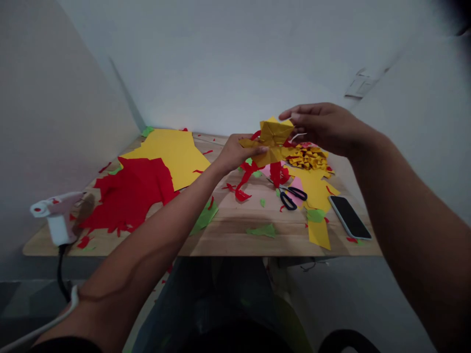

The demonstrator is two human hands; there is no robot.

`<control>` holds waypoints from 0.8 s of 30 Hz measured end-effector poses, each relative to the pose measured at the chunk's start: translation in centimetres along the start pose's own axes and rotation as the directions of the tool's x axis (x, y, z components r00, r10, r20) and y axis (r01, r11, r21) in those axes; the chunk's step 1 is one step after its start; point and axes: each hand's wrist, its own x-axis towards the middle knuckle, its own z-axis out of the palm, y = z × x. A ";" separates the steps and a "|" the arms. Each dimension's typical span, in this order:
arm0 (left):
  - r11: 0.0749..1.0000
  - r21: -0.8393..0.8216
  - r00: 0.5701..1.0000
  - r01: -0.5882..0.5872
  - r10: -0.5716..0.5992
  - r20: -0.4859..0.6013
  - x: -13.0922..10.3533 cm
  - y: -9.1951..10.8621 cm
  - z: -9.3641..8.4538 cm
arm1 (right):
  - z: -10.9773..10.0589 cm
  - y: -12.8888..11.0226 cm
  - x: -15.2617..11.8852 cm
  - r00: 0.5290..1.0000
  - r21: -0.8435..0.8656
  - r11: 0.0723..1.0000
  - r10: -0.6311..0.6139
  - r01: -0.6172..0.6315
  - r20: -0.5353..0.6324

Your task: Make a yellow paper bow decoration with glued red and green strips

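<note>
Above the middle of the table, my left hand [237,153] is closed on a yellow folded-paper piece [275,133] with star-like creases and pointed edges. Its thumb lies across the lower part of the paper. My right hand [320,125] is at the upper right of the piece, fingers apart and reaching toward its edge; whether they touch it I cannot tell. Red paper strips [245,184] show below the hands. Scissors [290,196] with black handles lie under the yellow piece, their blades partly covered by red paper.
A white glue gun [59,215] stands at the table's left edge, its black cord hanging down. Red paper [136,191] overlaps a yellow sheet [172,152]. Yellow folded pieces [309,158] are heaped at right, near a phone [349,217]. Green scraps [263,230] lie in front.
</note>
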 end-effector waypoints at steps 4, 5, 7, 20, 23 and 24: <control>0.999 0.038 0.996 -0.007 0.010 -0.085 0.3 -0.7 -0.4 | 0.6 5.9 -1.0 0.969 -0.507 0.836 0.106 -0.209 -0.225; 0.999 0.042 0.994 -0.011 0.015 -0.110 0.4 -0.9 -0.5 | 0.9 8.0 -1.7 0.959 -0.577 0.768 0.181 -0.277 -0.218; 0.999 0.028 0.987 -0.022 0.026 -0.160 0.7 -1.2 -0.7 | 1.6 12.2 -3.3 0.937 -0.636 0.689 0.287 -0.348 -0.202; 0.999 0.002 0.936 -0.049 0.047 -0.349 3.5 -1.2 0.5 | 4.0 20.5 -6.7 0.899 -0.684 0.589 0.344 -0.431 -0.270; 0.997 0.027 0.936 -0.073 0.078 -0.344 3.8 -0.7 0.1 | 2.4 20.2 -7.1 0.864 -0.634 0.590 0.299 -0.500 -0.404; 0.996 0.039 0.933 -0.086 0.094 -0.347 4.0 -0.4 -0.1 | 1.8 20.2 -7.3 0.842 -0.618 0.580 0.280 -0.531 -0.461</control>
